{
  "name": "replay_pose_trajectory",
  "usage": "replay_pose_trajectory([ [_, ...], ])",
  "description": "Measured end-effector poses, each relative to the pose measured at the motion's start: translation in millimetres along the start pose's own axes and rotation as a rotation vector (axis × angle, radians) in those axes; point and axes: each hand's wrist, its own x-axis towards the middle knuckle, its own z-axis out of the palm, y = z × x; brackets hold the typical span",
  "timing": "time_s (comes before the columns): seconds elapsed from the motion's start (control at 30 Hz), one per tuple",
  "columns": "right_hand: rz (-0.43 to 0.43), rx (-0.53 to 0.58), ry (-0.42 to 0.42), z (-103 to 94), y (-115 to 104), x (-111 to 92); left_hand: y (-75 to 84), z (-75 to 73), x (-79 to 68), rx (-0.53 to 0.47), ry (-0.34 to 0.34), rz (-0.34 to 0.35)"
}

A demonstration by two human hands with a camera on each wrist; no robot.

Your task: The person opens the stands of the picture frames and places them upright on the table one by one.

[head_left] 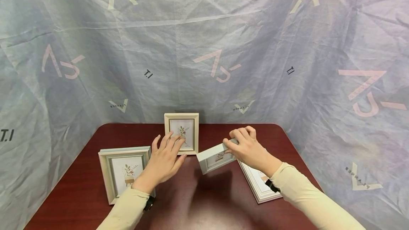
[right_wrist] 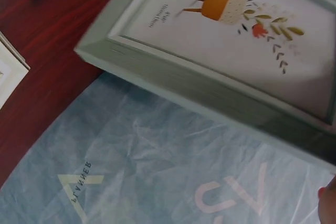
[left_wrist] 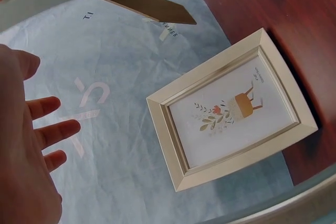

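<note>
We judge the grey-green frame (head_left: 214, 157) rigid, light and probably glazed, hence fragile; grip it by the edges. The right hand (head_left: 247, 148) holds it tilted above the glossy dark-red table (head_left: 191, 201). The left hand (head_left: 164, 160) hovers, fingers spread, holding nothing. Printed fabric (head_left: 204, 45) encloses the table.

Pale green frame (head_left: 213, 157), cream frame (head_left: 181, 132), dark red table (head_left: 204, 201).

Staged recording booth, not lived-in room: dark red table (head_left: 191, 205) boxed in on three sides by creased pale printed sheeting (head_left: 204, 45); only small picture frames (head_left: 181, 132) laid out as props.
</note>
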Motion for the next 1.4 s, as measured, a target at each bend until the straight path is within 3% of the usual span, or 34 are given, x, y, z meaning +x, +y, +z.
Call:
replay_pose_trajectory([
  [0.6, 0.282, 0.079, -0.025, 2.6, -8.6, 8.9, 27.9, 18.9, 0.2, -0.141, 0.111, -0.068],
  [0.83, 0.345, 0.097, -0.013, 3.5, -11.9, 12.5, 41.3, 31.5, 0.2, -0.088, 0.119, -0.084],
  [1.03, 0.377, 0.109, -0.022, 5.6, -15.3, 14.0, 48.6, 38.8, 1.4, -0.042, 0.184, -0.075],
  [1.4, 0.382, 0.117, -0.068, 12.6, -21.6, 13.2, 56.8, 56.2, -3.8, 0.022, 0.276, -0.118],
])
